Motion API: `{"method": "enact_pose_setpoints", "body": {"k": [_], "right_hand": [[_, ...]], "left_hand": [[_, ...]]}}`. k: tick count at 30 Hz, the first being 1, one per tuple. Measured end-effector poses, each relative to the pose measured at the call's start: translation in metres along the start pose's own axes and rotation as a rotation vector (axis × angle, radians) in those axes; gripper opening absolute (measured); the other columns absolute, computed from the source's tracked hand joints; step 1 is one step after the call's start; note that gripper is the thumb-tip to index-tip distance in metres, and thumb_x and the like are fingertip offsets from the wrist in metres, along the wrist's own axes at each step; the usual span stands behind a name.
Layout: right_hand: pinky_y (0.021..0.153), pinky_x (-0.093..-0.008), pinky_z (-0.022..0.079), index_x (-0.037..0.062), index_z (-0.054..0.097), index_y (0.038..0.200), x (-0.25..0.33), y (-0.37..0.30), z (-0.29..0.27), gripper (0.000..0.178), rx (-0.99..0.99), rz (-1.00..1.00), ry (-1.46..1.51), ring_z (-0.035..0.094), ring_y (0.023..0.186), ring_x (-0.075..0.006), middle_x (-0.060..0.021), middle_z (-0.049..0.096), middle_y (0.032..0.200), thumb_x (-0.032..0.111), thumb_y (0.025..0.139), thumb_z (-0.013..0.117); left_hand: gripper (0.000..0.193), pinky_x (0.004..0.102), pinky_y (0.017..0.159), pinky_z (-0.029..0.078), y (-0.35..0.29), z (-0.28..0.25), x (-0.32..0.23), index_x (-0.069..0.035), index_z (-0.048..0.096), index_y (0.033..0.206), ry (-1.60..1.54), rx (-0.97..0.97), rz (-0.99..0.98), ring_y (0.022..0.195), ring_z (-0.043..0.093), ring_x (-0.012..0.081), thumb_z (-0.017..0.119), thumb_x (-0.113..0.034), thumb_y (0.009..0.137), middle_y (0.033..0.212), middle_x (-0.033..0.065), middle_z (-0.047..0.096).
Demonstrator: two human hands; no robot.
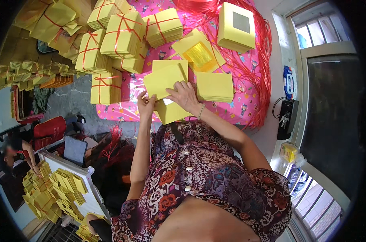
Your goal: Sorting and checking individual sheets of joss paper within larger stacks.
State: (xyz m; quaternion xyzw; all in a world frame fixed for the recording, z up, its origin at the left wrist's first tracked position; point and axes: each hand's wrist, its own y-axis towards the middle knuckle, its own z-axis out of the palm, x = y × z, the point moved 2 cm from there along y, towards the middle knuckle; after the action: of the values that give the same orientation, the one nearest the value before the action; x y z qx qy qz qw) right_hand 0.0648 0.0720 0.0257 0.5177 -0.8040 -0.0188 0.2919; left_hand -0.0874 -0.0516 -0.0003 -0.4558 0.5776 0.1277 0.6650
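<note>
A few yellow paper sheets lie overlapped at different angles in front of me, with another yellow sheet under my hands at the table's near edge. My right hand grips the right side of the top sheets, its fingers curled over them. At their lower left corner is my left hand, thumb against the paper and forefinger raised apart from it. A neat stack of yellow paper sits just right of my right hand. Beyond it lies a yellow sheet with a shiny gold panel.
Bundles of yellow paper tied with red ribbon are piled at the far left of the pink patterned table. A tall yellow stack and red strands occupy the right. At lower left, another person's hand touches yellow bundles.
</note>
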Motion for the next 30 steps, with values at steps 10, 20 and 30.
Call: {"method": "enact_pose_setpoints", "body": {"k": [10,20,30], "right_hand": [[0.095,-0.0407,0.044,0.0029,0.041,0.133,-0.062,-0.035,-0.045,0.058,-0.235,0.677,0.528,0.053,0.109,-0.0304,-0.0191,0.051,0.118,0.025,0.085,0.067],[0.093,-0.0387,0.043,-0.0001,0.048,0.125,-0.115,-0.094,-0.098,0.057,-0.435,0.840,0.371,0.051,0.107,-0.0301,-0.0169,0.051,0.113,0.009,0.075,0.073],[0.092,-0.0424,0.041,0.0034,0.052,0.122,-0.119,-0.122,-0.068,0.052,-0.238,0.859,0.070,0.049,0.107,-0.0347,-0.0184,0.051,0.110,0.017,0.076,0.073]], "left_hand": [[0.050,0.0271,0.063,0.053,-0.020,0.062,-0.049,-0.005,0.039,0.129,-0.187,0.363,0.091,0.079,0.062,0.0156,0.063,-0.002,0.086,0.100,0.0082,0.059],[0.050,0.0343,0.064,0.052,-0.032,0.164,-0.039,0.000,0.039,0.123,0.394,0.468,0.401,0.071,0.063,0.0211,0.066,-0.008,0.082,0.082,0.0121,0.060],[0.060,0.0463,0.087,0.045,-0.041,0.181,-0.010,0.010,0.036,0.126,1.040,0.422,0.699,0.104,0.048,0.0436,0.060,0.003,0.072,0.114,0.0287,0.046]]}}
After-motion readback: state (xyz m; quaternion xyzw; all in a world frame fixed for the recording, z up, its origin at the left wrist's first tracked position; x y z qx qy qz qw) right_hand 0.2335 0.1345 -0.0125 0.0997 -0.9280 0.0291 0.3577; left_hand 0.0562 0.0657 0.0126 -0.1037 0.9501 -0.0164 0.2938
